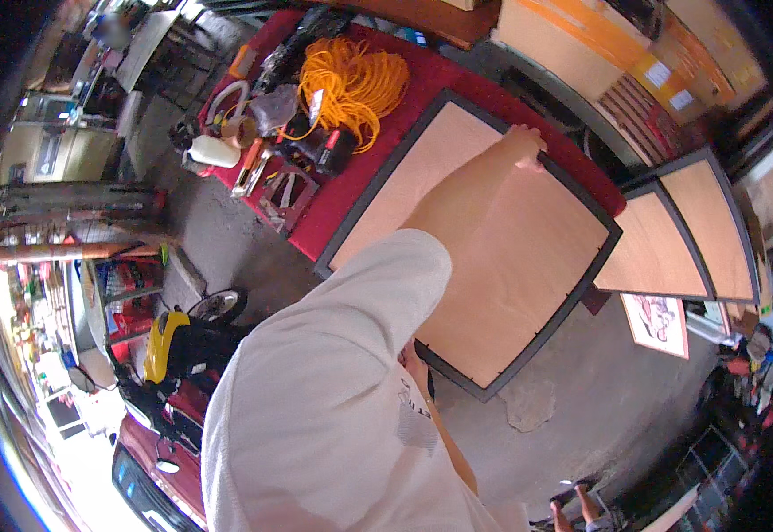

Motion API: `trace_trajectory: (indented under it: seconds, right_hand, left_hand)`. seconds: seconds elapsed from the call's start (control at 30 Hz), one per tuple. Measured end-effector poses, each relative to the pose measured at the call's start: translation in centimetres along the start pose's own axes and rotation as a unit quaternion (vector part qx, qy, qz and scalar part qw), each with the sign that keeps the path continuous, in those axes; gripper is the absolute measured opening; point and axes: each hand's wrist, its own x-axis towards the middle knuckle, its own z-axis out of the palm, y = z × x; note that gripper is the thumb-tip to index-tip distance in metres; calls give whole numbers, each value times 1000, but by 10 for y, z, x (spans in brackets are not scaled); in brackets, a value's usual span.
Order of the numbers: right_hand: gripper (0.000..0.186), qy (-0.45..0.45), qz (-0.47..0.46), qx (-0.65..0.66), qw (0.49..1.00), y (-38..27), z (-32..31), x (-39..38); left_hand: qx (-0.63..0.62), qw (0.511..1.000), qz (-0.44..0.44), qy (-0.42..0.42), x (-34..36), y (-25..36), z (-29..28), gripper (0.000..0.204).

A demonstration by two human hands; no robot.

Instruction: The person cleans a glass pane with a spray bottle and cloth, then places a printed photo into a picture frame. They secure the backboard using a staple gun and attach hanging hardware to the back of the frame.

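A large framed panel (511,257) with a pale wood-coloured sheet inside a black frame lies on a red-covered table (457,75), its near corner jutting past the table over the floor. Small dark tabs dot the frame's near inner edges. My left arm stretches across the sheet, and my left hand (528,147) is closed over the frame's far edge. My right hand (415,365) is at the frame's near edge, mostly hidden behind my white sleeve; its fingers do not show clearly.
Coiled orange cord (351,84), a white bottle (214,152) and tools crowd the table's left end. More black-framed panels (670,230) lean at the right, near a small picture (657,324). Cardboard boxes (573,44) stand behind. A yellow-and-black motorbike (169,346) is at left.
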Motion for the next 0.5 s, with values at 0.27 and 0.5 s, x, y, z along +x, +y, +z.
trace_trajectory:
  seconds: [0.27, 0.5]
  right_hand:
    - [56, -51, 77, -119, 989, 23, 17, 13]
    - [25, -111, -226, -704, 664, -59, 69, 5]
  left_hand:
    - [-8, 962, 11, 271, -47, -21, 54, 55]
    - [-305, 865, 75, 392, -307, 33, 24, 37]
